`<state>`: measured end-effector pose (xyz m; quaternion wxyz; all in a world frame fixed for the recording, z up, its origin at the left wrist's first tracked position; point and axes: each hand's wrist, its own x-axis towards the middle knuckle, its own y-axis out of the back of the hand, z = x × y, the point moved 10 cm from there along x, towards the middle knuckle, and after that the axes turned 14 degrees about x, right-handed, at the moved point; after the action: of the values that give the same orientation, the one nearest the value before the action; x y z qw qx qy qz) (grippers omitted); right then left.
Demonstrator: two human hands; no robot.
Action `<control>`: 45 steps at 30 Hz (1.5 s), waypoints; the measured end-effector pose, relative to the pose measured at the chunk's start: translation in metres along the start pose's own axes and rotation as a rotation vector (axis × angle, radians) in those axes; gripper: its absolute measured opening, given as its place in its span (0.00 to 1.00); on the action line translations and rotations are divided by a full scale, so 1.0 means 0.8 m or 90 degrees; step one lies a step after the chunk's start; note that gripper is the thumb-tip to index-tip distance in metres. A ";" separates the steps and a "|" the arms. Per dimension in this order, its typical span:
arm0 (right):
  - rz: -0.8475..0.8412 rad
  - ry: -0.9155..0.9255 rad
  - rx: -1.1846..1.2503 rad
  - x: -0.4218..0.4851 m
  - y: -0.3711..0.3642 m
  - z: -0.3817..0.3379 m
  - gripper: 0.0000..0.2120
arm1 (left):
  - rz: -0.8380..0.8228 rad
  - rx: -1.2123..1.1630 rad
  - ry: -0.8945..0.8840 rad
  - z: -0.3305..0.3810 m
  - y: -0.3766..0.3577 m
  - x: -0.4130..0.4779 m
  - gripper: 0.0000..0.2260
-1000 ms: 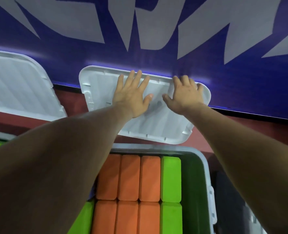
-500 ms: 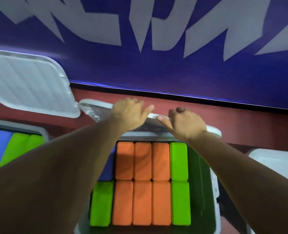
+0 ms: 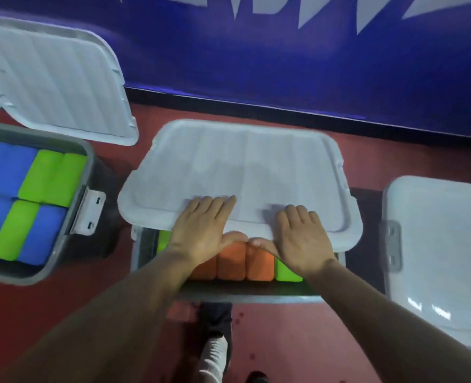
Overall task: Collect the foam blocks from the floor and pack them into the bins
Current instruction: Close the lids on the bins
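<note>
- Head view: both my hands are on the white lid (image 3: 242, 167) of the middle bin (image 3: 256, 297). My left hand (image 3: 201, 230) and right hand (image 3: 303, 239) sit side by side at its near edge.
- My fingers (image 3: 215, 207) lie close together, flat on top of the lid. My thumbs curl at the edge and seem to go beneath it, so each hand pinches the lid's rim.
- I judge the step to be closing a packed bin. Beyond my fingertips the lid covers the far part, and under my palms its near edge stands above the bin's rim.
- The next move calls for lowering that edge toward my wrists and lining it up with the rim. Then I slide my thumbs out and press down, since a thumb caught under the edge is the risk.
- The foam blocks (image 3: 245, 262) sit just beneath my thumbs, orange ones side by side in a tight row. A green block (image 3: 287, 272) lies under my right wrist.
- Left of my left hand, an open bin (image 3: 86, 161) holds blue and green blocks packed snugly. Right of my right hand stands a covered bin (image 3: 436, 244).
- Every block I can see is in a bin, so collecting looks largely done.
</note>
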<state>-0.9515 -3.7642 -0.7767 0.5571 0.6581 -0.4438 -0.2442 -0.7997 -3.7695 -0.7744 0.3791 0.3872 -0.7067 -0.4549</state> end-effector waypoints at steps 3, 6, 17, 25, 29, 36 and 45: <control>0.025 0.038 0.016 -0.058 -0.027 -0.024 0.30 | 0.011 -0.012 0.006 0.036 -0.006 -0.060 0.36; 0.032 0.052 0.036 -0.113 -0.059 -0.040 0.28 | -0.024 -0.061 -0.009 0.072 -0.031 -0.118 0.33; 0.139 -0.388 0.079 -0.103 -0.053 0.112 0.18 | -0.104 -0.173 0.087 0.095 -0.089 -0.002 0.30; 0.048 -0.624 0.161 -0.128 -0.068 0.168 0.29 | -0.246 -0.091 0.050 0.127 -0.138 0.008 0.37; 0.047 -0.803 0.265 -0.156 -0.069 0.223 0.40 | -0.274 -0.075 0.031 0.135 -0.147 0.009 0.37; 0.170 -0.780 0.322 -0.166 -0.068 0.228 0.39 | -0.256 -0.055 0.036 0.140 -0.150 0.010 0.37; 0.097 -0.694 0.297 -0.151 -0.070 0.217 0.32 | -0.229 -0.039 0.041 0.142 -0.152 0.009 0.37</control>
<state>-1.1343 -3.7513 -0.8963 0.1054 0.5090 -0.7538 -0.4020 -0.8791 -3.7709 -0.9207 0.3258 0.5101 -0.5992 -0.5240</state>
